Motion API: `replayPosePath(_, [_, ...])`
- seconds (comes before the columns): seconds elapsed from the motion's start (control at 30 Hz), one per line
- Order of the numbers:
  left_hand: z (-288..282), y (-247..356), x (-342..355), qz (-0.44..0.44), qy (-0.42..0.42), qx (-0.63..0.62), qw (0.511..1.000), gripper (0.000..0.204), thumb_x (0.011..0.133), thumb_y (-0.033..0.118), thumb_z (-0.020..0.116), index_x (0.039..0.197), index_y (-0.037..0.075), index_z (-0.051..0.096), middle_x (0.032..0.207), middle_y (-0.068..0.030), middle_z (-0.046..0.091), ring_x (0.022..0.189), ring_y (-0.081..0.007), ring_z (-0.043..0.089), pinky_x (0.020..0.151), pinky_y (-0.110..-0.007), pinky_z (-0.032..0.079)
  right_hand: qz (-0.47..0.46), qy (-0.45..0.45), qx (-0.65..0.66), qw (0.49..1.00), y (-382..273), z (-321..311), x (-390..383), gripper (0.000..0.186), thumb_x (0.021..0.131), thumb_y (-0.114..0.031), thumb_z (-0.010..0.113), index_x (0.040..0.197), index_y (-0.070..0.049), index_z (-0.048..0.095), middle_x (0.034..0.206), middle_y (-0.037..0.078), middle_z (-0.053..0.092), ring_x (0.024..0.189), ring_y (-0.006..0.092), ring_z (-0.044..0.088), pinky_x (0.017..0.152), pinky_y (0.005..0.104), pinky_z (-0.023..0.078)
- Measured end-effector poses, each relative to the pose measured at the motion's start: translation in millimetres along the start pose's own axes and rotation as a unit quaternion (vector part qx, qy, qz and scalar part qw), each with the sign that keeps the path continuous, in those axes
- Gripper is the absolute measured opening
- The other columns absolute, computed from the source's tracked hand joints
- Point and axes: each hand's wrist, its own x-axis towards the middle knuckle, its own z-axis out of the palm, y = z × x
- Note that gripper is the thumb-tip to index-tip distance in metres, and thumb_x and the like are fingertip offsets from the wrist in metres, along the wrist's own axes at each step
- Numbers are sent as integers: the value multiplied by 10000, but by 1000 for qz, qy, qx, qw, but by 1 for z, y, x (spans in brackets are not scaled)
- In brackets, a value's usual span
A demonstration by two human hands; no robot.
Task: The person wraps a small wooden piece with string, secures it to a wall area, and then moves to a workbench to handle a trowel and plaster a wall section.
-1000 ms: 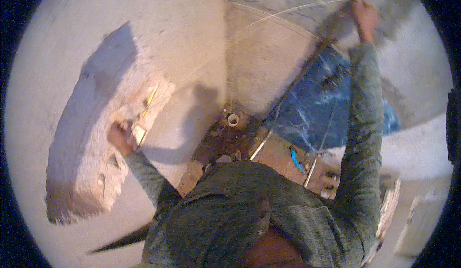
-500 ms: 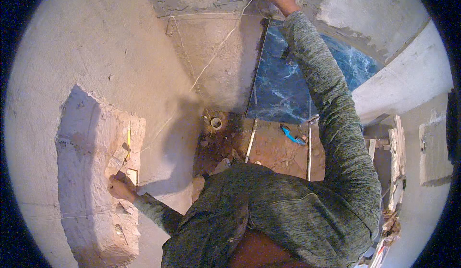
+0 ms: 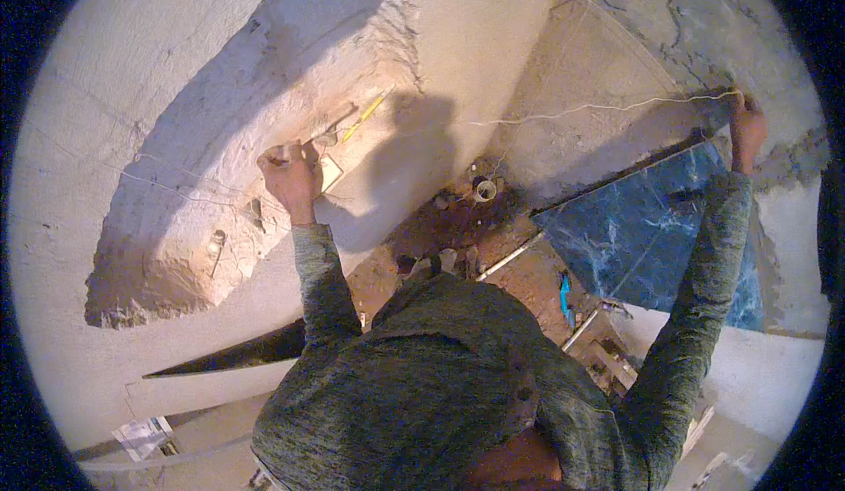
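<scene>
My right hand (image 3: 748,130) is raised to the rough wall at the far right, fingers closed on the end of a pale string (image 3: 581,114). The string runs slack leftward across the plastered wall. Over a pinkish ledge in a wall recess (image 3: 207,183), my left hand (image 3: 290,178) has its fingers curled in; what they hold, if anything, cannot be made out. Just beyond it on the ledge lie a thin yellow stick-like thing (image 3: 364,118) and a small tool with a dark handle (image 3: 333,130). A small pale square piece (image 3: 329,174) sits beside my left wrist.
A blue marbled panel (image 3: 642,227) lies beneath my right arm. On the dirt floor below are a round pale cup-like thing (image 3: 484,190), a bright blue tool (image 3: 565,299) and pale rods (image 3: 510,256). Folded paper (image 3: 145,438) lies at the lower left.
My view has turned to the left, so the recess now sits higher and nearer the middle. My right hand keeps the string at the wall; my left hand stays over the ledge.
</scene>
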Motion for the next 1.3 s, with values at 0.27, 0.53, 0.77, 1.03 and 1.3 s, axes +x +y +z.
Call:
replayPosePath(0.27, [-8,37,-8,52,46,12,998,435,814,274,671,1080,-46,541,1056,-213,570,966,-346,567,815,-421,474,41,147,-10,988,1,15,-8,470,907,-465,565,1121,-63,683,1031,182,696,947,351,667,812,412,509])
replayPosePath(0.53, [-25,101,-46,117,18,-88,989,344,890,291,669,1003,-29,608,909,-135,601,792,-221,581,638,-343,494,9,160,-21,987,-99,30,-37,368,903,-278,593,1096,27,664,1152,212,648,1084,362,597,915,454,467])
replayPosePath(0.77, [-4,151,-52,206,-76,-89,971,133,850,165,677,884,39,656,828,-84,616,705,-204,592,622,-314,478,-7,40,-60,997,-62,56,-28,437,884,-460,591,1078,-85,703,979,174,707,883,349,679,785,441,527])
replayPosePath(1.03, [-18,147,-40,188,-87,-167,964,99,836,121,702,885,50,655,888,-63,640,742,-169,590,610,-293,466,80,62,53,993,-54,36,-75,451,867,-348,672,1234,-93,611,977,162,716,792,276,698,729,392,542])
replayPosePath(1.3, [14,208,-107,203,-277,-182,921,230,863,175,715,915,-28,620,913,-102,648,779,-206,613,723,-337,528,100,48,-35,993,-85,29,-114,469,767,-256,708,1180,-64,599,920,197,686,819,371,672,706,465,544])
